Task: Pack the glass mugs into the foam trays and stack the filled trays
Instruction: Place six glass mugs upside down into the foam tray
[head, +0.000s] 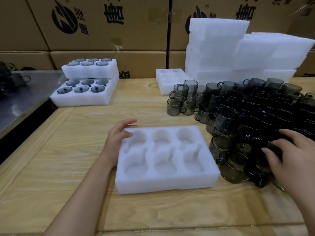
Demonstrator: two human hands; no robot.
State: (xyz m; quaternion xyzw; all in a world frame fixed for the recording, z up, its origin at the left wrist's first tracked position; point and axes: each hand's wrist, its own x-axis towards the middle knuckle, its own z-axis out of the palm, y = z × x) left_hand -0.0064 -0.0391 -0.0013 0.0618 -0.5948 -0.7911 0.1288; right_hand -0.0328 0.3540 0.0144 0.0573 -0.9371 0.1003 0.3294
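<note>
Foam tray (163, 184), six pockets and every one bare, lies at the near middle of the wooden desk (68, 167); by my reading this round of packing has not yet begun. The left grip (119, 135) (a bare hand) rests open-fingered on the tray's far left corner, steadying it rather than clasping it. Just to the tray's right, the smoky glass mugs (247, 116) crowd together in a large heap, some stacked two high. The right grip (293, 154) lies over the near mugs with fingers spread, and no mug is lifted or clearly held. At the desk's far left corner two filled trays (85, 99) sit one on the other, the upper set back a little, dark glass in all their pockets. That makes two done, and judging by the heap, a great many mugs are left. Another empty tray (163, 86) waits behind the mugs, beside a tall pile of spare foam (238, 48). Printed cardboard cartons (102, 31) wall the back.
</note>
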